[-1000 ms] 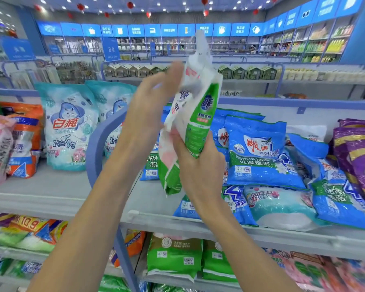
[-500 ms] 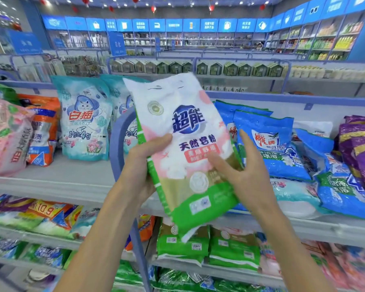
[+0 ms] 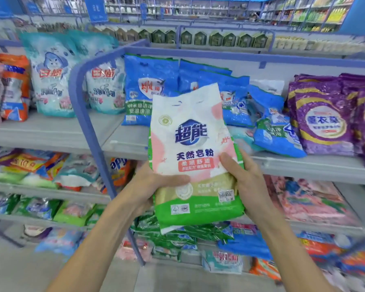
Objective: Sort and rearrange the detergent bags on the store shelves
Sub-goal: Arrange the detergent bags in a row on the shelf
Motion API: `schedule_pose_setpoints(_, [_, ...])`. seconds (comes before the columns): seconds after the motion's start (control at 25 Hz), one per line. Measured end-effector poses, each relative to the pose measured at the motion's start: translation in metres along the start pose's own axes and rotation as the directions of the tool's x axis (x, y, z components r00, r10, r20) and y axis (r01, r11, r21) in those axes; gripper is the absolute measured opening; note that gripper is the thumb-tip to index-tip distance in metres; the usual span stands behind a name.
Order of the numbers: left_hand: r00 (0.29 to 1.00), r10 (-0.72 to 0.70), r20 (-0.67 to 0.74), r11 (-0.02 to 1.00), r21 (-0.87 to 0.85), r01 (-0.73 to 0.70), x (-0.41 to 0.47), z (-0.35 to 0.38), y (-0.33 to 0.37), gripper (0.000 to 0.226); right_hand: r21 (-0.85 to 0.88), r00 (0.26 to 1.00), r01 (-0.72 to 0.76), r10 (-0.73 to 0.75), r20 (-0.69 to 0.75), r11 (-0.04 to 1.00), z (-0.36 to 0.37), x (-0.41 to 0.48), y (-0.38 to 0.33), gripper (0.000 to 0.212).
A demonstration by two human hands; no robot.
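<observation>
I hold a white, pink and green detergent bag (image 3: 195,148) upright in front of the shelves, its printed front facing me. My left hand (image 3: 154,186) grips its lower left edge, thumb across the front. My right hand (image 3: 243,180) grips its lower right edge. Behind the bag, blue detergent bags (image 3: 150,89) stand and lie on the top shelf (image 3: 126,140). Light teal bags (image 3: 51,74) stand to their left, and purple bags (image 3: 322,116) stand at the right.
A blue metal shelf divider (image 3: 86,114) curves down between two shelf bays. Lower shelves hold green bags (image 3: 177,232), pink bags (image 3: 308,201) and mixed bags at left (image 3: 36,167). Orange bags (image 3: 15,87) stand at the far left. More store shelving fills the background.
The bag was turned from edge-on to front-facing, then lowered and straightened upright. Both hands shifted to its lower edges. The view tilted downward, showing more lower shelves.
</observation>
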State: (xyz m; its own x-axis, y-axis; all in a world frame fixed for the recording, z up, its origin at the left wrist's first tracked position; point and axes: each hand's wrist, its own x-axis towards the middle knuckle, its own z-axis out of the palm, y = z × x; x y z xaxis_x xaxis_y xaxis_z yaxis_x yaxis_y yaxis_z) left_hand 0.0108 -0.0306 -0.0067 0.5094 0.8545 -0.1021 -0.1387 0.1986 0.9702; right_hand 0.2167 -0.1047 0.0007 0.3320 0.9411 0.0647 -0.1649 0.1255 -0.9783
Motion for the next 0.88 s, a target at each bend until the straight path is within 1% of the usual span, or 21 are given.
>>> schedule_pose_setpoints(0.12, [0.999,-0.007,-0.032,0.999,0.043,0.009,-0.033,0.027,-0.039,0.076,-0.026,0.998,-0.055,0.056,0.037,0.998,-0.036,-0.039,0.025,0.024])
schedule_pose_setpoints(0.16, [0.999,-0.013,-0.042,0.999,0.047,0.015,-0.046,0.037,-0.048,0.076,-0.021,0.997,-0.074,0.075,0.033,0.997,-0.046,-0.052,0.031,0.023])
schedule_pose_setpoints(0.28, [0.996,-0.044,-0.076,0.998,0.052,0.047,-0.074,0.061,-0.069,0.066,-0.009,0.992,-0.122,0.122,0.029,0.992,-0.067,-0.080,0.044,0.021])
schedule_pose_setpoints(0.32, [0.995,-0.060,-0.082,0.996,0.054,0.065,-0.079,0.066,-0.075,0.065,-0.007,0.991,-0.133,0.133,0.034,0.991,-0.072,-0.088,0.047,0.020])
schedule_pose_setpoints(0.36, [0.993,-0.075,-0.086,0.995,0.056,0.080,-0.083,0.071,-0.083,0.069,0.000,0.989,-0.148,0.147,0.024,0.989,-0.076,-0.096,0.051,0.018])
schedule_pose_setpoints(0.44, [0.987,-0.113,-0.114,0.992,0.046,0.119,-0.087,0.075,-0.099,0.086,0.010,0.986,-0.169,0.169,-0.012,0.986,-0.084,-0.108,0.060,0.015])
schedule_pose_setpoints(0.52, [0.966,-0.180,-0.185,0.983,0.001,0.183,-0.090,0.079,-0.117,0.101,0.002,0.976,-0.216,0.216,-0.034,0.976,-0.091,-0.118,0.075,0.018])
schedule_pose_setpoints(0.56, [0.956,-0.202,-0.214,0.979,-0.017,0.204,-0.093,0.081,-0.127,0.102,-0.007,0.969,-0.243,0.242,-0.043,0.970,-0.096,-0.123,0.084,0.022])
schedule_pose_setpoints(0.68, [0.928,-0.270,-0.258,0.962,-0.026,0.272,-0.103,0.084,-0.158,0.096,-0.045,0.942,-0.328,0.323,-0.087,0.944,-0.105,-0.135,0.115,0.029])
schedule_pose_setpoints(0.76, [0.910,-0.308,-0.276,0.950,-0.041,0.309,-0.102,0.077,-0.178,0.098,-0.027,0.921,-0.379,0.374,-0.110,0.925,-0.106,-0.137,0.136,0.028])
schedule_pose_setpoints(0.88, [0.903,-0.345,-0.257,0.938,-0.059,0.342,-0.084,0.060,-0.197,0.097,-0.018,0.903,-0.415,0.409,-0.131,0.910,-0.102,-0.122,0.162,0.023])
